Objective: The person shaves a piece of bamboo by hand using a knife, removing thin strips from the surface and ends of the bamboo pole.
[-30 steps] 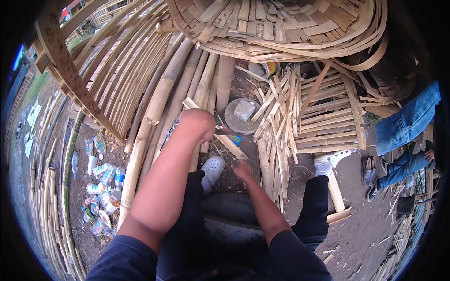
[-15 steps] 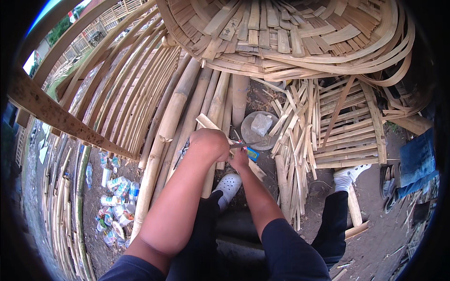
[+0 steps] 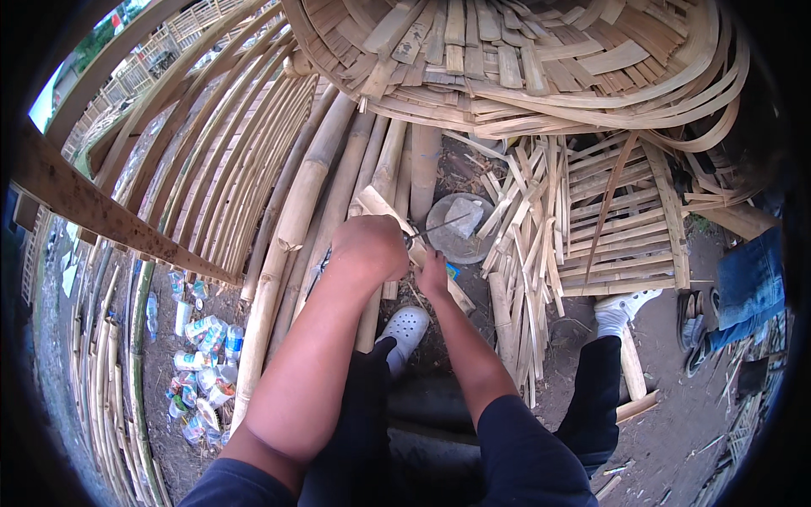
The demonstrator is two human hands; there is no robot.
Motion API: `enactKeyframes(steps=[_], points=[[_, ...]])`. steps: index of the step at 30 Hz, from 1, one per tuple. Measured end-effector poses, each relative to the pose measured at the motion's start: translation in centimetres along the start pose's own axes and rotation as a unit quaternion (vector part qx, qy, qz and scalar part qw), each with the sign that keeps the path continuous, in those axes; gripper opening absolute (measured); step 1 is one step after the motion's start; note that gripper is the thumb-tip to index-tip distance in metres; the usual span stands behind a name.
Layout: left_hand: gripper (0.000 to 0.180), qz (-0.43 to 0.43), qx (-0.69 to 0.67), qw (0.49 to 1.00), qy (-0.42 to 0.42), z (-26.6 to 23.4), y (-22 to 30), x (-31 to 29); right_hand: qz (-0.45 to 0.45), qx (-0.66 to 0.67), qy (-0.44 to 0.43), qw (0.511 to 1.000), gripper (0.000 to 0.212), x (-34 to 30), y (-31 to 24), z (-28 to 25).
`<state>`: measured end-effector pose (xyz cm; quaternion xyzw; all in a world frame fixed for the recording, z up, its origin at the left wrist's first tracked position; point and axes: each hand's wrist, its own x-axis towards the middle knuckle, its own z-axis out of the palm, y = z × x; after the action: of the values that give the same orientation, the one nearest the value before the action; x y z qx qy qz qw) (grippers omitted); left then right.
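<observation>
My left hand (image 3: 368, 248) is closed in a fist, and a thin knife (image 3: 441, 226) sticks out of it to the right; its handle is hidden in the fist. Close beside it, my right hand (image 3: 432, 273) has its fingers closed at a pale split bamboo piece (image 3: 378, 203), which slants from upper left to lower right beneath both hands. The fingertips are partly hidden. Just beyond the blade, a grey stone block (image 3: 463, 217) rests on a round grey slab (image 3: 452, 247). Part of a small blue-green packet (image 3: 453, 271) shows behind my right hand.
Long bamboo poles (image 3: 306, 186) lie to the left, beside a slatted bamboo frame (image 3: 220, 177) and scattered plastic bottles (image 3: 207, 334). A bamboo strip pile (image 3: 528, 245) and slatted panel (image 3: 625, 228) lie right. A large woven bamboo piece (image 3: 507, 76) overhangs the far side. Another person's jeans (image 3: 750, 275) show at right.
The knife blade has swung away from me and now points up and right, toward the stone. My right hand has shifted slightly, and less of the packet shows.
</observation>
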<state>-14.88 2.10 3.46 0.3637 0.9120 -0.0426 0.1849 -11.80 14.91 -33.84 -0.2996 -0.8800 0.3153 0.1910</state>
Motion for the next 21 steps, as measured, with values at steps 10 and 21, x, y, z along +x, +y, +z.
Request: enactKeyframes(steps=[10,21], points=[[0.035,0.064,-0.087,0.994,0.022,-0.7,2.3,-2.0,0.009,0.082,0.092,0.992,0.064,-5.0,0.5,-8.5],[0.047,0.116,-0.145,0.983,0.002,1.1,6.0,-0.2,0.08,0.054,0.095,0.991,0.057,-8.6,1.4,-13.6]])
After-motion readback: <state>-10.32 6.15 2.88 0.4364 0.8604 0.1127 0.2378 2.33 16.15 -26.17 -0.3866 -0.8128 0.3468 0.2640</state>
